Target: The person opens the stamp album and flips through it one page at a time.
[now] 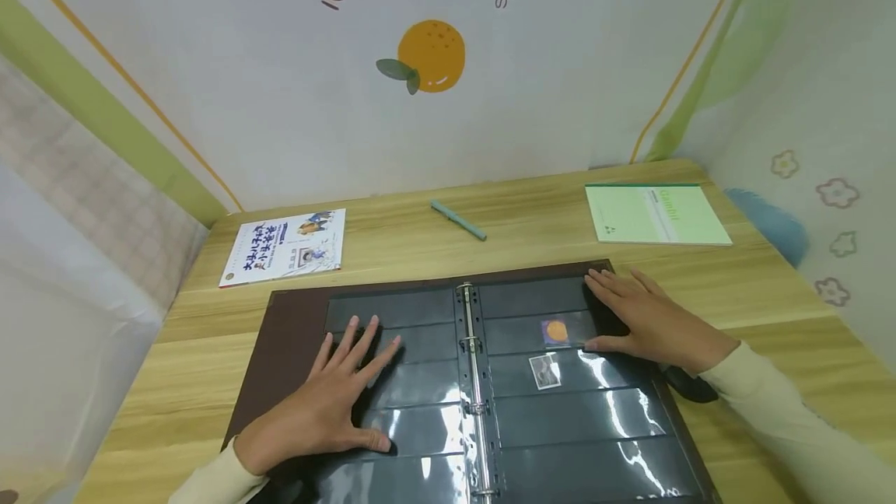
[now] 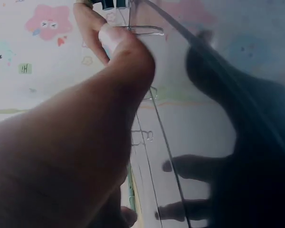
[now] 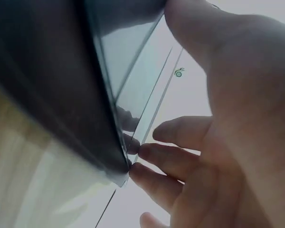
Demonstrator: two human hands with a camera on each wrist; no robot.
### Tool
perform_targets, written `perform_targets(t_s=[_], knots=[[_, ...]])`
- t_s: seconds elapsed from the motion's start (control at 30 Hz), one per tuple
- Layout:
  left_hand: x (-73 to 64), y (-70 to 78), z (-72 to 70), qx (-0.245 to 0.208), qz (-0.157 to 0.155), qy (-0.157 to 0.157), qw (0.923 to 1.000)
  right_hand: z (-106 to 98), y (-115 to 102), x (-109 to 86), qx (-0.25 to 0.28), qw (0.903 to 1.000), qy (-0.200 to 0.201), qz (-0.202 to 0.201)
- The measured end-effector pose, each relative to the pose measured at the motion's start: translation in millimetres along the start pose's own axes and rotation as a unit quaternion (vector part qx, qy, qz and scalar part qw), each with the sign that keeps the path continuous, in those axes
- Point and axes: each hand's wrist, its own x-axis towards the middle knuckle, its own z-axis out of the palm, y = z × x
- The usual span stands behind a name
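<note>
A ring-bound stamp album [image 1: 570, 422] lies spread on the table, its black pages divided into clear strip pockets. On the right page are a purple stamp with an orange disc [image 1: 556, 332] and, below it, a grey white-edged stamp [image 1: 545, 372]. My left hand [image 1: 329, 403] is over the left page with its fingers spread. At the upper right corner of the right page rests my right hand [image 1: 647, 321], fingers extended and thumb near the purple stamp. In the right wrist view its fingertips [image 3: 143, 175] touch the page's edge. Neither hand grips anything.
A white picture booklet [image 1: 285, 247] lies at the table's back left. Behind the album is a green pen [image 1: 458, 220], and a light green notebook [image 1: 654, 213] lies at the back right. Printed white cloth [image 1: 532, 99] hangs behind the table.
</note>
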Motion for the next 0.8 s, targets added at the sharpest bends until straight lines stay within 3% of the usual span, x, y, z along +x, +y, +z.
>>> perform_targets(t_s=[0.2, 0.4, 0.63, 0.8], knots=[[-1.5, -1.5, 1.3, -0.013, 0.004, -0.046, 0.9989, 0.3, -0.9, 3.3, -0.006, 1.0, -0.005, 0.0], [-2.6, -0.8, 2.4, -0.031, 0.0, -0.045, 0.9985, -1.9, -1.6, 7.7, -0.009, 0.9999, -0.003, -0.006], [-3.2, -0.9, 4.2, -0.044, -0.002, -0.051, 0.9977, -0.5, 0.8, 10.3, 0.036, 0.9962, -0.068, 0.04], [-2.7, -3.4, 5.6, -0.051, 0.0, -0.054, 0.9973, 2.4, 1.2, 12.3, 0.049, 0.9955, -0.067, 0.046]])
